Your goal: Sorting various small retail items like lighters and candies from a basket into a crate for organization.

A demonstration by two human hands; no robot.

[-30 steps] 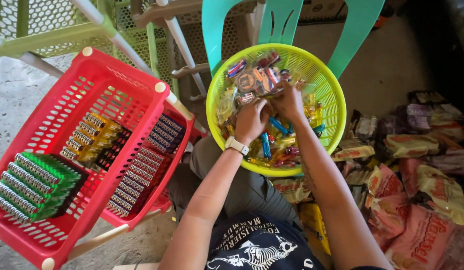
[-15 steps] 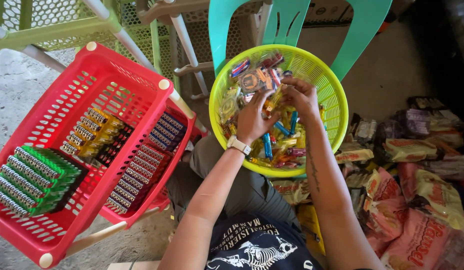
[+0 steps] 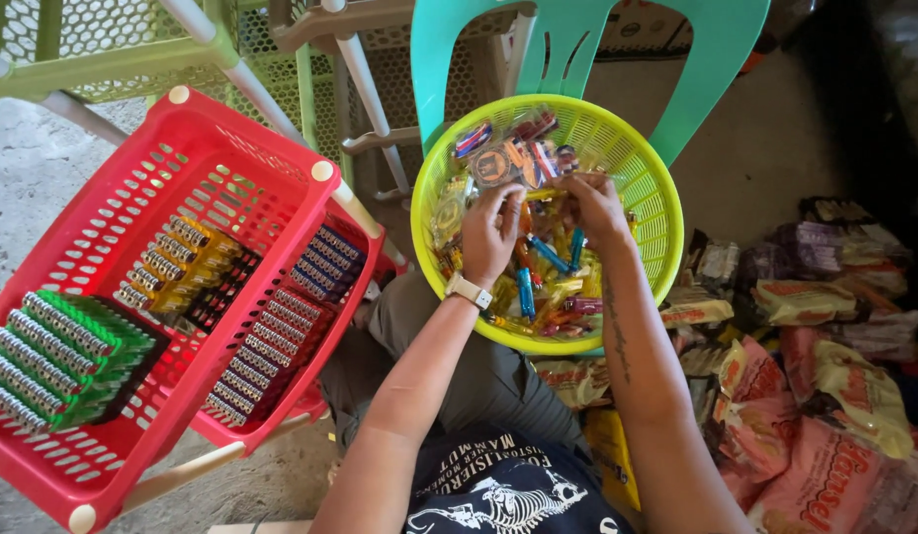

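Over green basket (image 3: 645, 188), both hands, fingers bent.

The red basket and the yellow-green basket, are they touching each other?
Apart. The head view shows a clear gap between the red basket and the yellow-green basket, with a white rack post and the person's trouser leg visible between their rims.

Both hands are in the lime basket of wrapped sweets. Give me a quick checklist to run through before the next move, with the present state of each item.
1. Lime basket steady on lap: ok.
2. Left hand in the sweets: ok.
3. Right hand in the sweets: ok.
4. What each grip holds: cannot tell, fingers hide it.
5. Red basket within view, rows of packs tidy: ok.
6. Snack bags apart from the hands: ok.
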